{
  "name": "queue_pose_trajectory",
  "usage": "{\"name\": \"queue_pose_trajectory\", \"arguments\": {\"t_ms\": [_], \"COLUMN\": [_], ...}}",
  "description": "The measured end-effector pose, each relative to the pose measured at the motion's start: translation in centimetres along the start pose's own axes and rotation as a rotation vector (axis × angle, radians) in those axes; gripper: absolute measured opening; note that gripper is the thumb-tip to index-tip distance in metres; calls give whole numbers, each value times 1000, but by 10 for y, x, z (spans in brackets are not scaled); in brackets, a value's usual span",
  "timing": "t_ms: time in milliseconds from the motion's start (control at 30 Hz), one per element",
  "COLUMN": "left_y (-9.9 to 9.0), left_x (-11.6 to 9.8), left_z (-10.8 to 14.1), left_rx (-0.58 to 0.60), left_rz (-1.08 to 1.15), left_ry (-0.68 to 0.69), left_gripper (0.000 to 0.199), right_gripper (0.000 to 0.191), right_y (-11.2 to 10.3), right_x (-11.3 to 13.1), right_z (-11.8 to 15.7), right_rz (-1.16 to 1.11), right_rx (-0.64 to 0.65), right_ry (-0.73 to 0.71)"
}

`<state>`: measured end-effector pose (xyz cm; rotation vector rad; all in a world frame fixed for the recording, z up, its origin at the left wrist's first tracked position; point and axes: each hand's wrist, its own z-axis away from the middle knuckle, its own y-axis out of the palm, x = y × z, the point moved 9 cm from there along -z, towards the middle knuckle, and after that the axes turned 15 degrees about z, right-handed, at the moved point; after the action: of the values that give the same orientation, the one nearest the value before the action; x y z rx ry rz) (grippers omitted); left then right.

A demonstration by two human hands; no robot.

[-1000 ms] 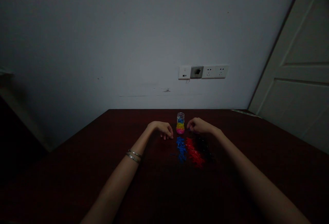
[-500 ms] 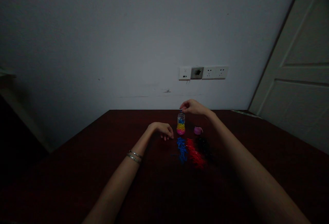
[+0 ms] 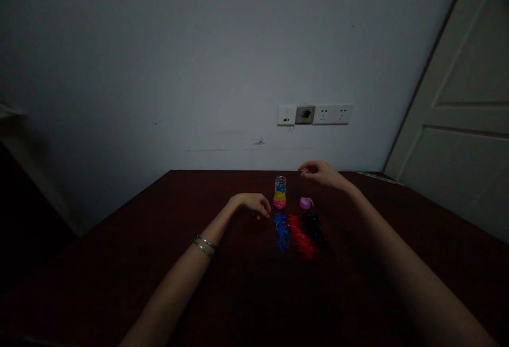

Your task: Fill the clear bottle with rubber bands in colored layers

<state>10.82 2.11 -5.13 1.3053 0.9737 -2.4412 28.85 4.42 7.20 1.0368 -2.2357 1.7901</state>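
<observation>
A small clear bottle (image 3: pixel 280 181) stands upright and uncapped on the dark table, with pink, yellow and blue layers inside. My right hand (image 3: pixel 321 173) is in the air to the right of its mouth, fingers slightly apart, with nothing visible in them. My left hand (image 3: pixel 256 205) hangs low to the left of the bottle, its fingers loosely bent and pointing down. Closest to those fingertips is a pile of small blue pieces (image 3: pixel 282 233). Beside it lie a red pile (image 3: pixel 302 238) and a black pile (image 3: pixel 315 230); the pieces are too small to name.
A pink cap (image 3: pixel 306 203) lies right of the bottle. Behind the dark red table (image 3: pixel 210 182) rises a pale wall with a row of sockets (image 3: pixel 314 114). At the far right is a panelled door (image 3: pixel 469 124).
My right hand has moved right, away from above the bottle's mouth; the small dark piece at its fingertips is no longer seen. My left hand has shifted slightly right, towards the blue pile.
</observation>
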Motion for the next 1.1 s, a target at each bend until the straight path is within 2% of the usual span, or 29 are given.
{"name": "queue_pose_trajectory", "arguments": {"t_ms": [133,233,400,467,567,733,867,1100], "left_y": [-5,0,20,26,31,36,34,28], "left_x": [-19,-31,-38,-41,-45,-49,-46,-41], "left_z": [9,13,12,11,10,8,6,8], "left_rx": [-141,-164,-133,-140,-173,-197,-228,-253], "left_rz": [-137,-195,-214,-251,-326,-406,-421,-426], "left_ry": [177,279,375,403,440,455,439,422], "left_gripper": [30,35,51,50,45,33,29,24], "right_gripper": [26,25,26,28,27,34,30,30], "right_y": [-12,-14,4,16,25,25,19,19], "right_x": [-48,-85,-145,-166,-186,-201,-191,-184], "right_z": [22,35,61,72,87,103,103,103], "right_rz": [8,-18,-28,-33,27,101,188,209], "right_rx": [-87,-155,-166,-145,-158,-204,-236,-254], "right_ry": [85,157,354,428,463,534,493,463]}}
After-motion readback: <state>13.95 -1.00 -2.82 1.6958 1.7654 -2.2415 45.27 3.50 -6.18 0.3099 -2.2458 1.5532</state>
